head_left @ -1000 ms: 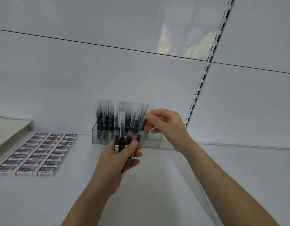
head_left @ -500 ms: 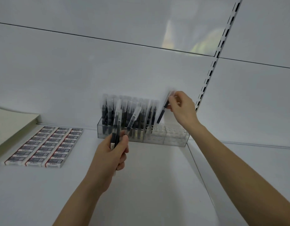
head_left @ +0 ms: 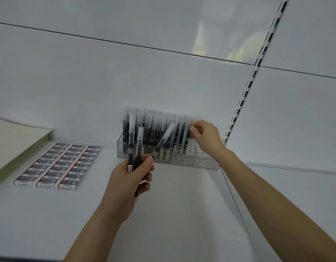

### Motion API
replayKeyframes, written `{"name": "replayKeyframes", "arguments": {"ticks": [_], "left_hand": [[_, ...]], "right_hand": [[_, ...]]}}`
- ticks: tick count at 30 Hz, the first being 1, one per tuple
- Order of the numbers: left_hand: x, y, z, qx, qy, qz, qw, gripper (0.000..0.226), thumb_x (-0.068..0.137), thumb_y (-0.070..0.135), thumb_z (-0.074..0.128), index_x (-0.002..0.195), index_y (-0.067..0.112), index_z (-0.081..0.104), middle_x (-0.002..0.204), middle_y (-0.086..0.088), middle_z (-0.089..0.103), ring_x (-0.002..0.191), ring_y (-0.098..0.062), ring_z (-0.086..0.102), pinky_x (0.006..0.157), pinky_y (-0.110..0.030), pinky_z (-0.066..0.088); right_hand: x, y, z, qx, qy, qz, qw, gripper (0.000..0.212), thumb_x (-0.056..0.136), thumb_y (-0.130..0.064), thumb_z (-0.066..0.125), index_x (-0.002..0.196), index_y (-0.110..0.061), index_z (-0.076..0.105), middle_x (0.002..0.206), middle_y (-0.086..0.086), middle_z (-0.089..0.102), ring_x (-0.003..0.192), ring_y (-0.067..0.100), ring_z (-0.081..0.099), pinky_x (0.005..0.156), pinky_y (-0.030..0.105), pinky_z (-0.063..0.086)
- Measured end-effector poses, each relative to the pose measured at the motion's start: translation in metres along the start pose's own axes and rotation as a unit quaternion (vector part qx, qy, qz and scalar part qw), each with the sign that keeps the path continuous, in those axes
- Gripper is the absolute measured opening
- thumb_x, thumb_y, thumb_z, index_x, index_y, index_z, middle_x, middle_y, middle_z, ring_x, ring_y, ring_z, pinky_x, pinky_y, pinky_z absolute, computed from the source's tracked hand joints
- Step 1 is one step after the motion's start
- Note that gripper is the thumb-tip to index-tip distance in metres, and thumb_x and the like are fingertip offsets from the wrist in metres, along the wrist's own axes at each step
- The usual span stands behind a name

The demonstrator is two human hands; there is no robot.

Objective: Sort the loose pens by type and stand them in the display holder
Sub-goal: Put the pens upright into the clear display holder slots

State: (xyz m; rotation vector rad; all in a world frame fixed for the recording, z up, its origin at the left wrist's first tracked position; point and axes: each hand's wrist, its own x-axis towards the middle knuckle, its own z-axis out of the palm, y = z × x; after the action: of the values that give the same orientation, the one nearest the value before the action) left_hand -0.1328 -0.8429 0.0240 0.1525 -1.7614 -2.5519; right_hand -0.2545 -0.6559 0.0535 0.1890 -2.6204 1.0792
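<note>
Left hand grips a small bundle of black, clear-capped pens; right hand pinches the cap of one standing pen in the clear acrylic display holder just beyond both hands.

Bright, even light; soft motion blur; wide-angle bending at edges.

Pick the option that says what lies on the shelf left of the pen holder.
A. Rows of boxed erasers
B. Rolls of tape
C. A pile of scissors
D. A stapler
A: rows of small boxed erasers lie flat on the shelf to the left of the clear pen holder, between it and a pale stack of paper.
</note>
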Motion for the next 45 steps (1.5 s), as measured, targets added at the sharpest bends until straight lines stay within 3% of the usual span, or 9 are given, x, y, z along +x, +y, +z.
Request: {"name": "replayKeyframes", "arguments": {"ticks": [3, 5, 10, 15, 21, 33, 37, 42, 45], "left_hand": [[0.0, -0.001, 0.004, 0.0, -0.002, -0.005, 1.0, 0.008, 0.083, 0.016, 0.059, 0.088, 0.012, 0.064, 0.062, 0.003, 0.062, 0.047, -0.005, 0.053, 0.04, -0.016, 0.041], [-0.001, -0.001, 0.009, -0.001, -0.01, -0.01, 1.0, 0.008, 0.082, 0.017, 0.059, 0.088, 0.012, 0.064, 0.063, 0.002, 0.062, 0.046, -0.005, 0.053, 0.039, -0.016, 0.04], [-0.001, -0.004, 0.027, 0.017, -0.04, -0.019, 0.999, 0.01, 0.084, 0.017, 0.059, 0.091, 0.013, 0.063, 0.07, -0.002, 0.062, 0.046, -0.007, 0.053, 0.037, -0.018, 0.037], [-0.002, -0.005, 0.028, 0.1, -0.051, -0.006, 0.994, 0.024, 0.083, 0.033, 0.056, 0.098, 0.016, 0.062, 0.076, -0.003, 0.065, 0.042, -0.009, 0.053, 0.035, -0.019, 0.033], [-0.003, -0.002, 0.016, 0.16, -0.022, 0.008, 0.987, 0.03, 0.09, 0.033, 0.047, 0.091, 0.005, 0.06, 0.068, -0.01, 0.049, 0.041, -0.01, 0.033, 0.034, -0.017, 0.026], [-0.007, -0.002, 0.0, 0.111, -0.016, 0.018, 0.994, 0.013, 0.091, 0.02, 0.049, 0.096, 0.018, 0.061, 0.08, -0.004, 0.069, 0.052, -0.009, 0.054, 0.043, -0.02, 0.04], [-0.007, -0.002, -0.002, 0.09, -0.027, 0.017, 0.995, 0.015, 0.088, 0.019, 0.053, 0.098, 0.023, 0.064, 0.068, -0.001, 0.067, 0.049, -0.009, 0.055, 0.044, -0.021, 0.043], [-0.007, -0.002, 0.0, 0.029, -0.064, 0.005, 0.998, 0.023, 0.085, 0.019, 0.052, 0.105, 0.013, 0.062, 0.059, -0.002, 0.056, 0.037, -0.008, 0.032, 0.035, -0.017, 0.026], [-0.006, -0.002, 0.004, 0.014, -0.09, 0.0, 0.996, 0.025, 0.084, 0.02, 0.052, 0.105, 0.012, 0.062, 0.057, -0.001, 0.053, 0.036, -0.006, 0.029, 0.034, -0.016, 0.024]], "right_hand": [[-0.013, -0.005, -0.011, 0.059, 0.056, 0.014, 0.997, 0.023, 0.093, -0.017, 0.051, 0.11, -0.005, 0.059, 0.097, 0.006, 0.066, 0.091, 0.017, 0.062, 0.086, 0.028, 0.048], [-0.031, -0.013, -0.019, 0.2, 0.063, 0.017, 0.978, 0.013, 0.092, -0.015, 0.053, 0.098, -0.009, 0.063, 0.084, 0.003, 0.069, 0.079, 0.013, 0.067, 0.078, 0.028, 0.054], [-0.06, -0.035, -0.023, 0.342, -0.062, 0.025, 0.937, 0.012, 0.088, -0.023, 0.058, 0.082, -0.015, 0.065, 0.065, -0.006, 0.07, 0.066, 0.009, 0.068, 0.063, 0.019, 0.054], [-0.046, -0.029, -0.043, 0.404, 0.06, 0.05, 0.912, 0.004, 0.086, -0.017, 0.062, 0.086, -0.013, 0.06, 0.07, 0.002, 0.067, 0.056, 0.01, 0.066, 0.056, 0.019, 0.055], [-0.011, -0.006, -0.054, 0.244, 0.197, 0.006, 0.949, 0.004, 0.087, -0.016, 0.061, 0.084, -0.017, 0.058, 0.078, 0.005, 0.064, 0.067, 0.018, 0.066, 0.067, 0.027, 0.057], [0.017, 0.006, -0.018, 0.069, 0.062, -0.039, 0.995, 0.019, 0.089, -0.016, 0.06, 0.1, -0.001, 0.062, 0.084, 0.007, 0.064, 0.072, 0.022, 0.063, 0.071, 0.028, 0.053], [0.012, 0.012, -0.013, 0.074, 0.044, -0.013, 0.996, 0.012, 0.088, -0.018, 0.06, 0.09, -0.006, 0.062, 0.082, 0.009, 0.066, 0.065, 0.015, 0.062, 0.067, 0.022, 0.052], [-0.004, 0.005, -0.021, 0.03, 0.09, -0.015, 0.995, 0.023, 0.087, -0.023, 0.061, 0.103, -0.006, 0.064, 0.092, -0.002, 0.061, 0.087, 0.012, 0.057, 0.082, 0.023, 0.045], [-0.029, -0.007, -0.022, 0.168, 0.144, -0.001, 0.975, 0.012, 0.088, -0.021, 0.058, 0.086, -0.012, 0.066, 0.08, -0.003, 0.066, 0.079, 0.012, 0.062, 0.077, 0.025, 0.051]]}}
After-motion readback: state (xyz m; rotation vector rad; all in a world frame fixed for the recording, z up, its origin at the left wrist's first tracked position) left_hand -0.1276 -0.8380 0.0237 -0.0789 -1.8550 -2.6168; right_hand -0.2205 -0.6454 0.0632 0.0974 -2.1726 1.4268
